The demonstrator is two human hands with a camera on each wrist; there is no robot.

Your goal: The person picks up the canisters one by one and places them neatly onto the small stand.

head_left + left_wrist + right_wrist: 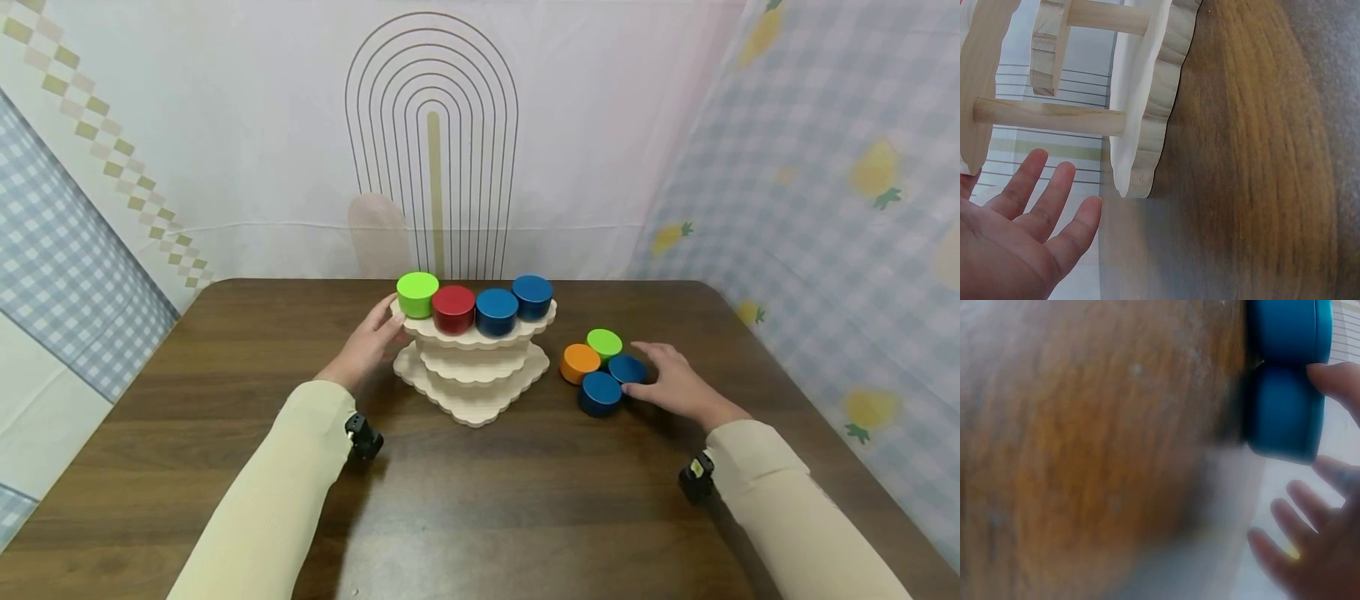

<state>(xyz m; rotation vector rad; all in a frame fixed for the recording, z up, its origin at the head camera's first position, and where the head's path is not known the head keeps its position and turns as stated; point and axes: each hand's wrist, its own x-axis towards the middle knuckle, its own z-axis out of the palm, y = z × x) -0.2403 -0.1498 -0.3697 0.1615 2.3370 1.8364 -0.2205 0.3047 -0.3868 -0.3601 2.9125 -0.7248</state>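
A tiered pale wooden stand (471,371) with scalloped edges carries a green tin (417,295), a red tin (453,310) and two blue tins (497,312) on its top tier. My left hand (369,343) holds the left corner of that tier; in the left wrist view its other fingers (1063,194) spread beneath, beside a wooden post (1047,115). To the right, my right hand (675,383) has its thumb at the near side of a blue tin (628,372) and its index finger extended past the far side. That tin stands upright on the table.
Beside that tin stand another blue tin (600,394), an orange tin (580,364) and a green tin (604,343), grouped closely. All are on a dark wooden table (480,517). A white patterned cloth (285,150) hangs behind, a checked cloth (832,217) at right.
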